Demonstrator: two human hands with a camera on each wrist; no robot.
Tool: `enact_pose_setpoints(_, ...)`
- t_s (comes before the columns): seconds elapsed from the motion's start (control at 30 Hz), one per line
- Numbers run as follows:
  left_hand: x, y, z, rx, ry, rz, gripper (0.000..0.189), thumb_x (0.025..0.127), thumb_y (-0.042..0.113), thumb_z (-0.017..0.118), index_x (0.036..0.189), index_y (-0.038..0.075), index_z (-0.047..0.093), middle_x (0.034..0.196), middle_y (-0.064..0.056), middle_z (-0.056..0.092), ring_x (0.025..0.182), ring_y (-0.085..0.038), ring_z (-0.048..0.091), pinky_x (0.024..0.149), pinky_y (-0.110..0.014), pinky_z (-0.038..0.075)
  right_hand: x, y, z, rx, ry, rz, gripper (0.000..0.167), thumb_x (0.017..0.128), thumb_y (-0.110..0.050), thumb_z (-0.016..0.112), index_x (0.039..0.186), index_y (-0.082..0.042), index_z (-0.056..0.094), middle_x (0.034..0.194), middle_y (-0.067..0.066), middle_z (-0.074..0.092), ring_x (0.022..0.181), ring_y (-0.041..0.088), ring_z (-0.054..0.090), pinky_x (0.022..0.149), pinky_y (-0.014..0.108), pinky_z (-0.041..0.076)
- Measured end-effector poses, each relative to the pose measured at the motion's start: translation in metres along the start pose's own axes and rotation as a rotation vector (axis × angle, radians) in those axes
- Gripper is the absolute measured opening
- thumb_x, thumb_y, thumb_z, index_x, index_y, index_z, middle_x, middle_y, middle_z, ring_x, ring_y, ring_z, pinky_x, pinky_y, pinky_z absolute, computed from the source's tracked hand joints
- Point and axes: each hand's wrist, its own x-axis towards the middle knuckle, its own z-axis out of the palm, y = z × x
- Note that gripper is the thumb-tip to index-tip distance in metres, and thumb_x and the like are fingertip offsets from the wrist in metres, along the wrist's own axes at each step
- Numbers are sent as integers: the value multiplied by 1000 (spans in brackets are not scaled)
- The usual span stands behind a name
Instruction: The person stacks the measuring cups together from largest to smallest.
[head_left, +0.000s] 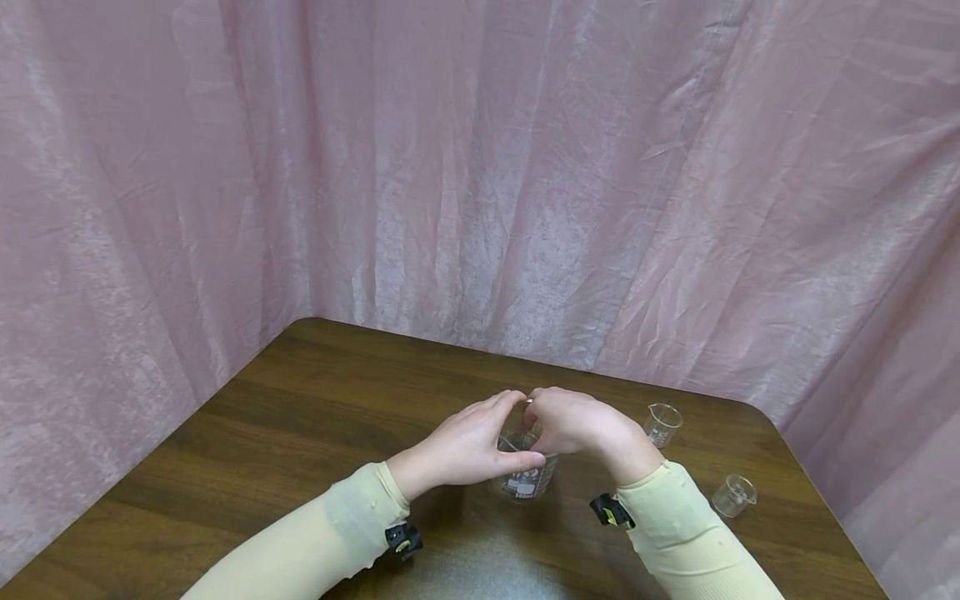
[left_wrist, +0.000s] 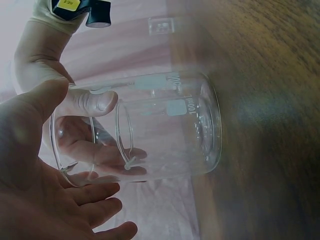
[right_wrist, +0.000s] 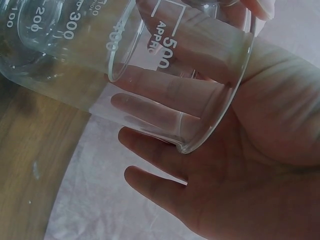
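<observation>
Left hand (head_left: 465, 450)'s loose, fairly open around the big beaker (head_left: 528, 485); right hand (head_left: 576, 421)'s inside, can't tell if it's gripping the small beaker (left_wrist: 162, 125). I'd go vertical, no clinking.

right of the large beaker (head_left: 524, 484) and the small beaker (left_wrist: 176, 107) in it stand a rear beaker (head_left: 663, 426) and front beaker (head_left: 732, 497).

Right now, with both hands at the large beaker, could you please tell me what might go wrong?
The right hand appears to reach into the large beaker, near the small beaker nested inside, so a careless move might knock glass on glass. The left hand curves round the large beaker with some fingers off the glass; a bump could tip it. The right sleeve is near another beaker and might brush it.
</observation>
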Motion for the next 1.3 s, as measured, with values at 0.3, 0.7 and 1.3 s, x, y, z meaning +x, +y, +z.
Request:
enact_pose_setpoints(0.3,1,-1,0,5,-4,-1,79,98,69,72,154,17,53,142,-1,65,123,-27,67,99,-47,56,0,5,1,32,16,-39,29,80,-26,92,105,-13,84,110,-2,69,105,22,67,94,43,56)
enact_pose_setpoints(0.7,0,0,-1,2,-8,4,77,99,69,72,153,17,53,141,1,65,124,-27,67,99,-48,57,-5,13,5,58,111,-119,29,87,-35,91,106,-14,84,114,-3,72,111,23,68,96,42,56)
enact_pose_setpoints(1.3,1,0,-1,18,-20,-38,87,97,75,68,159,17,49,149,1,62,128,-23,65,102,-50,57,-23,20,14,195,219,-43,39,100,-41,83,125,-11,81,149,9,66,139,35,62,111,57,51)
